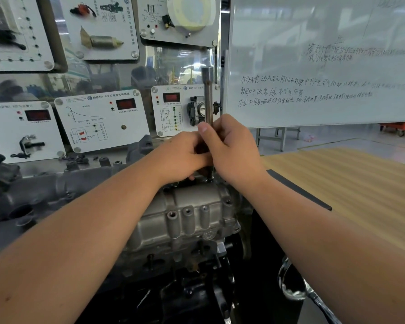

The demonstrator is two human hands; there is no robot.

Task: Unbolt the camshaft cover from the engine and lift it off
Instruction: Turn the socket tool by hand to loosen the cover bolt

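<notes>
The grey cast camshaft cover (192,206) sits on top of the engine (173,258) in the middle of the view. A long steel socket wrench (208,94) stands upright with its lower tip at a bolt on the cover's far edge. My right hand (232,148) grips the wrench shaft, thumb pointing up along it. My left hand (182,155) wraps round the lower part of the same shaft, just left of the right hand. The bolt itself is hidden behind my hands.
Training panels with gauges and sensors (101,118) stand behind the engine. A whiteboard (325,66) rises at the back right. To the right lies a wooden tabletop (348,183) with a dark strip (299,190) along its edge. A grey manifold (33,195) lies at the left.
</notes>
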